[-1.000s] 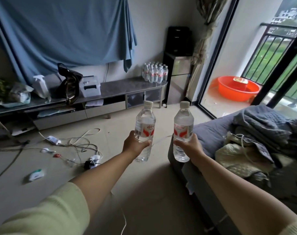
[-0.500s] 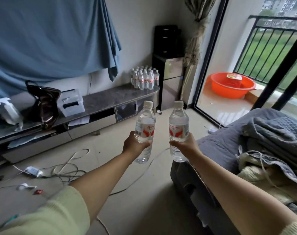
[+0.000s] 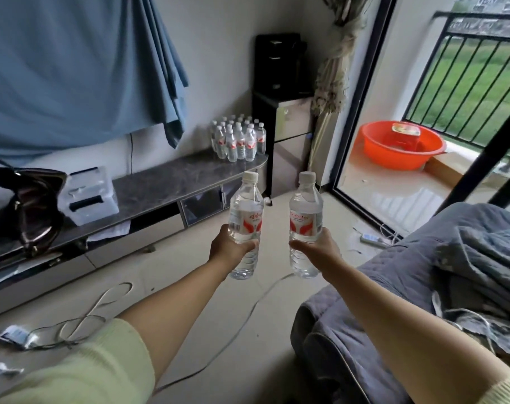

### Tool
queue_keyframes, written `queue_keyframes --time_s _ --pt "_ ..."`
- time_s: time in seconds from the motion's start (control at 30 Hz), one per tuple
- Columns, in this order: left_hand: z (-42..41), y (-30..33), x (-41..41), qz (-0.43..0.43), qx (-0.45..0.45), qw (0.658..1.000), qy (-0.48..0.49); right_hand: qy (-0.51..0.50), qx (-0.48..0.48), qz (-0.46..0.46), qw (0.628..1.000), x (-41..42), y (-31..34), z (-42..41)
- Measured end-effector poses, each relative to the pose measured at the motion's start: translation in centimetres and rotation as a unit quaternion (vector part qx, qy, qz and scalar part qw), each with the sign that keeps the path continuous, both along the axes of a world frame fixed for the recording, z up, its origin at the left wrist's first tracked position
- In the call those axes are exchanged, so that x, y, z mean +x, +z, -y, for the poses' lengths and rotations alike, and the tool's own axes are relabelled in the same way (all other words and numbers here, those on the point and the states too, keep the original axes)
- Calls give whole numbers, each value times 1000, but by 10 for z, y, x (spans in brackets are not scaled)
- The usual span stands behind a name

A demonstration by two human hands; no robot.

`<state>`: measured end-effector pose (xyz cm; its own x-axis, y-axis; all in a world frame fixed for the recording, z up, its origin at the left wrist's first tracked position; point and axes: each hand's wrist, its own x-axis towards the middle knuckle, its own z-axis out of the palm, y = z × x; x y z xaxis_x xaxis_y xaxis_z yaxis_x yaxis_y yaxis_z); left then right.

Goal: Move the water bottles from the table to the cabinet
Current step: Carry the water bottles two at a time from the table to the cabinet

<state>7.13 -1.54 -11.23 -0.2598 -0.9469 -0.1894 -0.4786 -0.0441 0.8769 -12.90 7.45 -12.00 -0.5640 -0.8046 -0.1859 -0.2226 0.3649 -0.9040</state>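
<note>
My left hand [image 3: 229, 249] grips a clear water bottle [image 3: 246, 211] with a white cap and red label, held upright in front of me. My right hand [image 3: 317, 249] grips a second, matching water bottle [image 3: 305, 212], also upright. The two bottles are side by side and apart. Ahead, a long low cabinet [image 3: 172, 182] with a dark marbled top runs along the wall. Several identical bottles [image 3: 238, 139] stand clustered on its right end.
A brown handbag [image 3: 29, 205] and a white plastic box [image 3: 89, 195] sit on the cabinet's left part. Cables and a power strip [image 3: 14, 335] lie on the floor. A grey sofa with blankets [image 3: 452, 272] is at right. An orange basin [image 3: 402, 145] sits on the balcony.
The view has swung right and moved closer to the cabinet's right end. Both hands still hold their bottles upright, now slightly nearer each other.
</note>
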Motion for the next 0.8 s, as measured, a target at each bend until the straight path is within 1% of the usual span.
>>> queue_keyframes --time_s 0.17,0.3,0.5,0.63,0.8 --pt "66 1 -51 -11 12 1000 19 10 12 1 1000 -63 1 69" --pt "108 -3 -78 -4 19 1000 23 5 2 9 1000 -90 1 118" --pt "176 -14 -97 -10 36 999 31 27 7 16 999 -109 -7 192" --pt "245 -22 -105 -4 29 999 17 29 -3 16 999 -113 -9 256" --pt "339 -10 -109 -22 39 999 -15 15 -7 27 1000 -115 -3 342"
